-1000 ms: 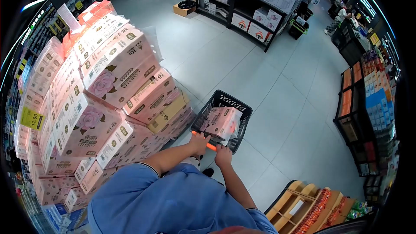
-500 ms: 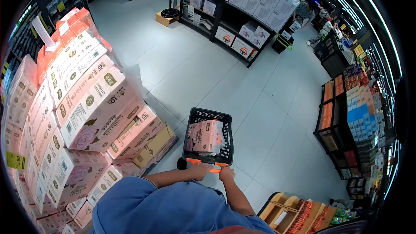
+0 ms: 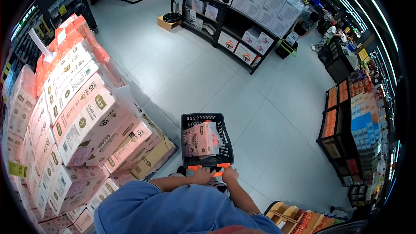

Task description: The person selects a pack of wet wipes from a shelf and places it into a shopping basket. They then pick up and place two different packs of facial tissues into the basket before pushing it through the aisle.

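Note:
A black basket (image 3: 185,135) with perforated sides stands in front of the body at the lower middle. Inside it lies a pink pack (image 3: 202,139) in clear plastic. The orange handle (image 3: 223,165) is at the basket's near edge. My left hand (image 3: 203,174) is closed round the handle's left part, and my right hand (image 3: 230,173) grips its right end. The fingertips of both hands are partly hidden.
A tall stack of pink tissue packs (image 3: 86,121) rises close on the left. Black shelves with boxes (image 3: 221,30) stand ahead, and a goods rack (image 3: 342,125) is at right. A wooden display (image 3: 284,216) is at lower right. People (image 3: 329,32) are far right.
The shelves ahead and the left stack appear slightly lower in view. The basket has shifted a little left and down, with both hands still on its handle. Another person shows beside the shelves.

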